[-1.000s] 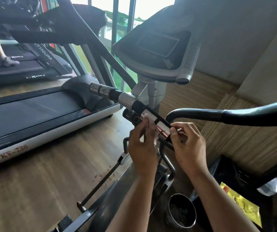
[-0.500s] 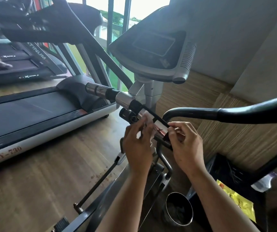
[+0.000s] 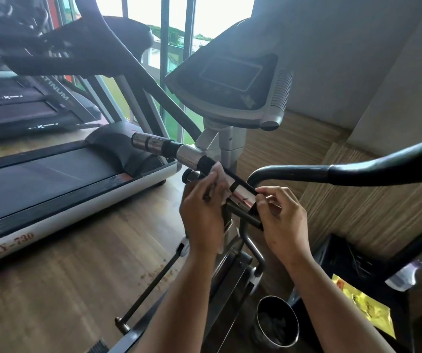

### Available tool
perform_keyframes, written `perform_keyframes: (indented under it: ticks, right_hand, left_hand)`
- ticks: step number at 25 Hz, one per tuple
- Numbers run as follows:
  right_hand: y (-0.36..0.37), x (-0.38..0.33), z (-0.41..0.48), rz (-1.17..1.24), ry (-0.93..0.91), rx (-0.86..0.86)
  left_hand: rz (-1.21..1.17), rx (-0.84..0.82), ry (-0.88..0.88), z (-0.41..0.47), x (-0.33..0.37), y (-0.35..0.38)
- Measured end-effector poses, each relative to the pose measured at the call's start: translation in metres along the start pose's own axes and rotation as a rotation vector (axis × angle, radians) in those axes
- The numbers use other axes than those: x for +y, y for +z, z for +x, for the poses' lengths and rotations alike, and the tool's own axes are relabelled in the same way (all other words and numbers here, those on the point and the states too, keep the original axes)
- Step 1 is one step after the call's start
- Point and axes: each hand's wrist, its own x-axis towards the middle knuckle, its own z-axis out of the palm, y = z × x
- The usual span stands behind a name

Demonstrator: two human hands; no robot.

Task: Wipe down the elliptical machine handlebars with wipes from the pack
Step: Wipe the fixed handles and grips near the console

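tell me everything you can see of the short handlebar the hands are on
The handlebar is a short bar slanting down to the right below the console, shiny metal sections split by black bands. The left hand holds a pale wipe on its middle; the right hand pinches its lower end.

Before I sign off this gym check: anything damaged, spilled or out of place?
Reddish-brown specks lie scattered on the wooden floor beside the elliptical's frame, like spilled debris; the handlebar's chrome plate bears reddish marks.
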Motion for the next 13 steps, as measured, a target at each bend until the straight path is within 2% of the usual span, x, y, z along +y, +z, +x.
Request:
perform_keyframes:
  ticks: [3,7,13]
  right_hand:
    - [-0.001,-0.002,0.0,0.032,0.062,-0.006]
    - [-0.006,-0.007,-0.002,0.111,0.128,-0.026]
    - [-0.009,-0.006,-0.006,0.19,0.188,-0.083]
  left_hand:
    - [0.021,-0.002,-0.012,0.008,0.0,-0.001]
    - [-0.061,-0.017,-0.03,-0.045,0.004,0.013]
    - [-0.206,0.061,-0.168,-0.02,0.004,0.008]
